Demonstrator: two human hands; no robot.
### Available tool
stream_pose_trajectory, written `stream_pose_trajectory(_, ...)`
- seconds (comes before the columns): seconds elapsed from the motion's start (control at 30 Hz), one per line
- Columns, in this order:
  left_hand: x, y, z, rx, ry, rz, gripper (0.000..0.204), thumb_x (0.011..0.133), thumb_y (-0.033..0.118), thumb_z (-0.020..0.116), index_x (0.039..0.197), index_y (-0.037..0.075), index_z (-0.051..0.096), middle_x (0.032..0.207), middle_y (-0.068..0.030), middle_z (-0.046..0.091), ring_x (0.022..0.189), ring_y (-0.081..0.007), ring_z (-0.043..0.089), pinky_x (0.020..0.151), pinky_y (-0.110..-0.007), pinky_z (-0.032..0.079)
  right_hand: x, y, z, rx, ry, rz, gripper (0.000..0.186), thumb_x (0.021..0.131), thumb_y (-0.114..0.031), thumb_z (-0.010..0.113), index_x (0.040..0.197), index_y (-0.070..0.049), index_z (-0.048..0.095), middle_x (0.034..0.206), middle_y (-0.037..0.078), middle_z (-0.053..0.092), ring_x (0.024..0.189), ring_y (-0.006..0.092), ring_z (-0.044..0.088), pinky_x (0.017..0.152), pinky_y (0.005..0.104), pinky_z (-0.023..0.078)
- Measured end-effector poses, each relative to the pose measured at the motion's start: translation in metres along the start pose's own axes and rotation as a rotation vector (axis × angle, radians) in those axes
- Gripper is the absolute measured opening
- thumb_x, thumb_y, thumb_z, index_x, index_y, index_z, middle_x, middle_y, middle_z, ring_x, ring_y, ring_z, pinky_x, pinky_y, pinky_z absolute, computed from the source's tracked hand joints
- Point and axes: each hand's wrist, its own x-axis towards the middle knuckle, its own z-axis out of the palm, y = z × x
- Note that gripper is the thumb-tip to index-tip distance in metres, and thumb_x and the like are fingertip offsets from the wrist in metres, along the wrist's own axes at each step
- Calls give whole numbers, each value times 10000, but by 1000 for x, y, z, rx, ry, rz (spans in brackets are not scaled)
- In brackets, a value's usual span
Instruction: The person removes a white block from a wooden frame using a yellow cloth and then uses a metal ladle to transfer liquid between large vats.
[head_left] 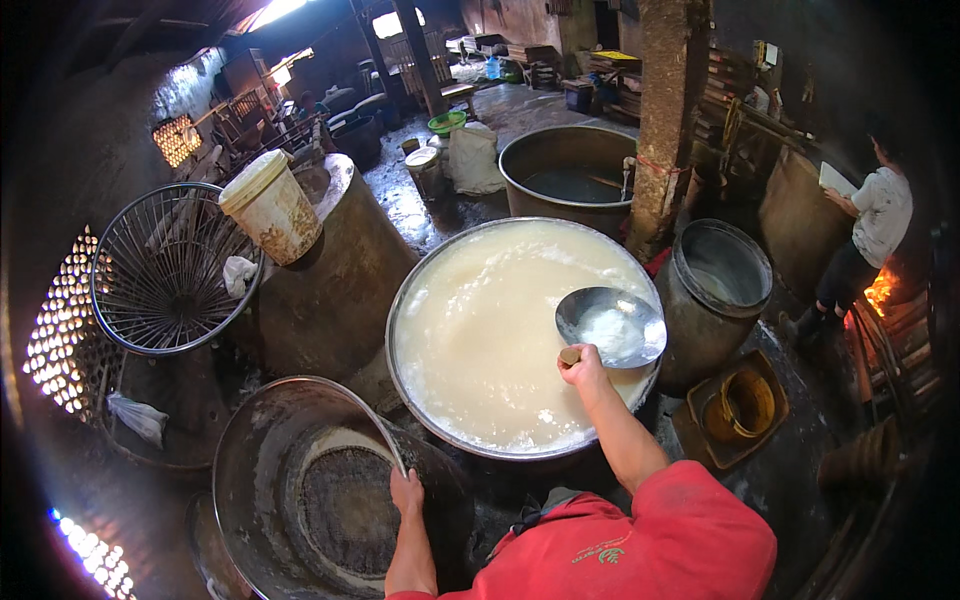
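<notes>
My right hand [585, 366] is wrapped round the short wooden handle of a large round metal ladle [572, 312]. White frothy matter lies in the ladle's bowl, which is over the right side of a wide vat [389, 340]. Cloudy cream-coloured liquid [480, 330] with white foam streaks fills the vat nearly to its rim. Lower left, my left hand [406, 491] grips the rim of a big metal drum [252, 455]. The drum is tilted, and a dark mesh-like round [345, 505] shows at its bottom.
A stained white bucket [275, 210] and a wire basket [180, 300] stand at left. Beyond the vat are another vat [575, 203] and a pillar [660, 120]. At right are a metal pot [715, 310], a yellowish bucket [745, 405], a person [880, 215] and a fire [882, 290].
</notes>
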Motion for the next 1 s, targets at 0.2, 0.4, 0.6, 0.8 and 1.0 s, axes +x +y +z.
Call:
stream_pose_trajectory(0.2, 8, -6, 12, 45, 20, -19, 390, 818, 234, 540, 1158, 58, 465, 1111, -176, 528, 1028, -353, 497, 857, -427, 390, 49, -39, 35, -60, 91, -82, 101, 695, -57, 499, 782, -74, 450, 741, 56, 474, 611, 190, 496, 518, 294, 447)
stream_pose_trajectory(0.4, 6, -1, 9, 39, 0, -31, 399, 819, 248, 539, 1163, 59, 468, 1108, -177, 527, 1024, -351, 498, 861, -423, 391, 91, -59, 79, -149, 97, -117, 141, 684, -58, 511, 820, -80, 477, 756, 60, 502, 626, 209, 516, 534, 319, 466)
stream_pose_trajectory(0.6, 2, -3, 3, 57, 15, -46, 391, 818, 250, 538, 1153, 57, 476, 1093, -178, 536, 1012, -362, 501, 862, -422, 394, 122, -46, 124, -321, 77, -101, 119, 675, -63, 522, 787, -87, 491, 740, 60, 502, 607, 209, 521, 531, 322, 475)
stream_pose_trajectory(0.8, 7, 0, 9, 51, 13, -35, 395, 822, 255, 530, 1162, 65, 466, 1096, -183, 532, 1016, -362, 498, 861, -430, 398, 193, -47, 155, -487, -21, 35, 149, 674, -71, 532, 809, -114, 486, 734, 52, 513, 615, 204, 526, 518, 351, 451)
stream_pose_trajectory(1.0, 4, 2, 5, 73, 14, -56, 397, 826, 269, 521, 1165, 72, 464, 1085, -187, 533, 1015, -363, 497, 861, -437, 398, 200, 5, 189, -631, -86, 136, 120, 663, -34, 544, 736, -82, 461, 609, 45, 461, 497, 183, 480, 458, 296, 426)
